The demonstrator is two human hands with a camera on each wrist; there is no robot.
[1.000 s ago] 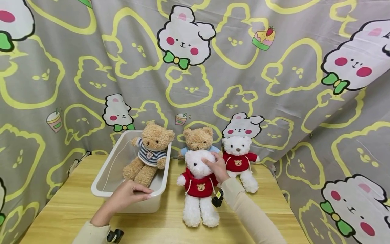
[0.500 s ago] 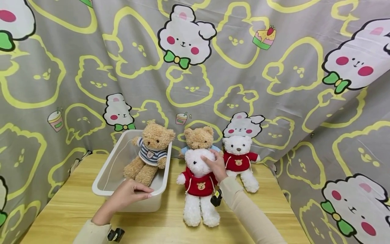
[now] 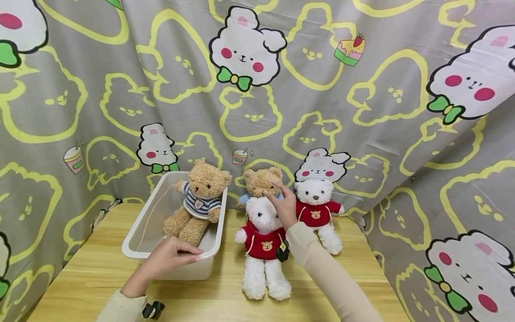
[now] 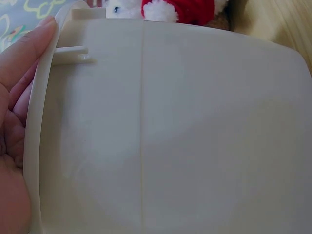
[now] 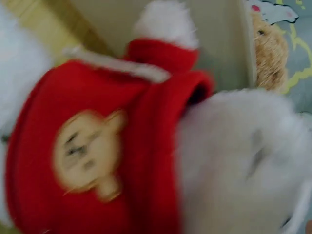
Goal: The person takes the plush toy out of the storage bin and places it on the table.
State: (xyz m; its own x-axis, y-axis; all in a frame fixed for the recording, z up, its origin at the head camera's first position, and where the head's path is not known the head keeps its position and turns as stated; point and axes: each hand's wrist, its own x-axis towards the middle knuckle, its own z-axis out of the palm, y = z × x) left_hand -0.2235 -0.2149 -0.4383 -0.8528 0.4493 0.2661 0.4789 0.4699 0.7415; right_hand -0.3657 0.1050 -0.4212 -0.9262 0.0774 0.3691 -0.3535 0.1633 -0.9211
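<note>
My left hand [image 3: 170,257] grips the near rim of a white plastic bin [image 3: 187,270]; in the left wrist view its fingers [image 4: 29,53] lie along the rim. A brown teddy bear in a striped shirt [image 3: 199,206] leans inside the bin. Right of it, a white teddy bear in a red hoodie [image 3: 265,243] faces me. My right hand [image 3: 285,209] is at the top of that bear's head, thumb and fingers spread and holding nothing. The fingertips are before a brown teddy bear in blue [image 3: 257,179], partly hidden behind the white one.
A second white teddy bear in a red hoodie [image 3: 315,214] sits at the back right, close to my right hand. The wooden table [image 3: 217,297] bears everything. Behind it hangs a grey patterned curtain [image 3: 181,112].
My right hand has come off the front white teddy bear's head and moved up toward the brown bear behind, fingers spread. That white bear shifted slightly. My left hand stayed put.
</note>
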